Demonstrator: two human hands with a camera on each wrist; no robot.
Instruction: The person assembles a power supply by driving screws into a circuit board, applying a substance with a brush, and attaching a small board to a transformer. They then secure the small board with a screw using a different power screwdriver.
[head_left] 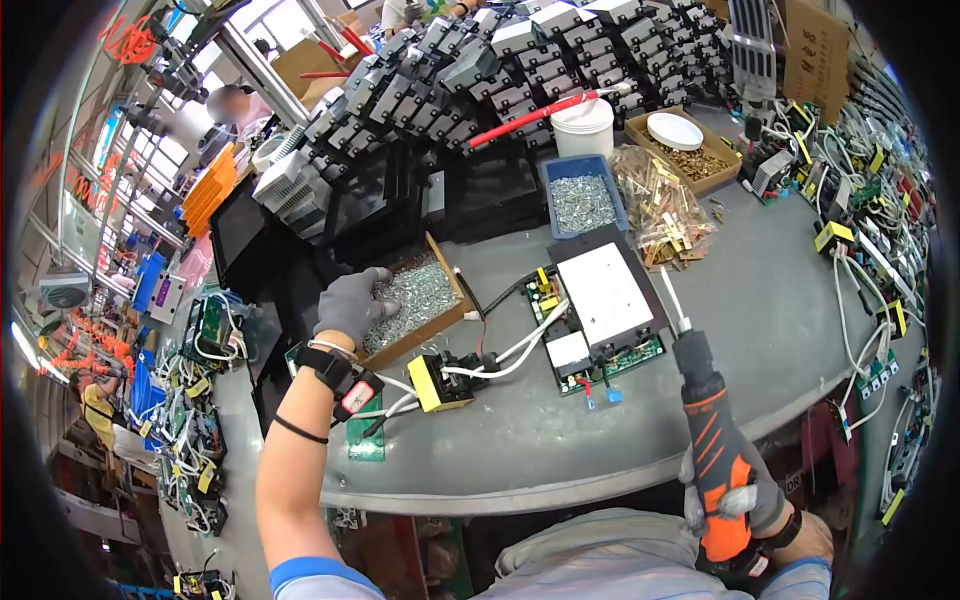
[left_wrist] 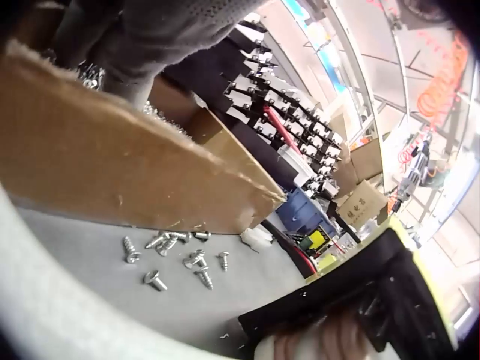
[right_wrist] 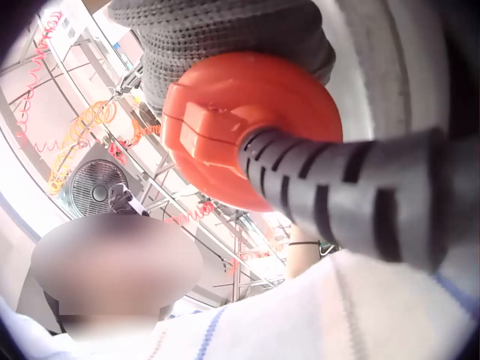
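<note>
My left hand [head_left: 352, 302], in a grey glove, reaches over the near wall of a cardboard box [head_left: 415, 335] and dips its fingers among the silver screws [head_left: 422, 292]. The box wall hides those fingertips in the left wrist view. At the lower right, my gloved right hand [head_left: 755, 495] grips an orange and grey electric screwdriver [head_left: 708, 440], its bit pointing up and away. The screwdriver's orange end cap [right_wrist: 300, 112] and ribbed cord fill the right wrist view. Between the hands lies a circuit board assembly [head_left: 600, 310] with a white plate, wired to a yellow-wrapped transformer [head_left: 438, 383].
Loose screws [left_wrist: 196, 259] lie beside the box. Behind stand a blue bin of screws [head_left: 583, 205], a white bucket [head_left: 582, 128], a bag of brass-coloured parts [head_left: 665, 205] and stacked grey-black housings [head_left: 480, 65]. Wired boards [head_left: 870, 250] crowd the right side.
</note>
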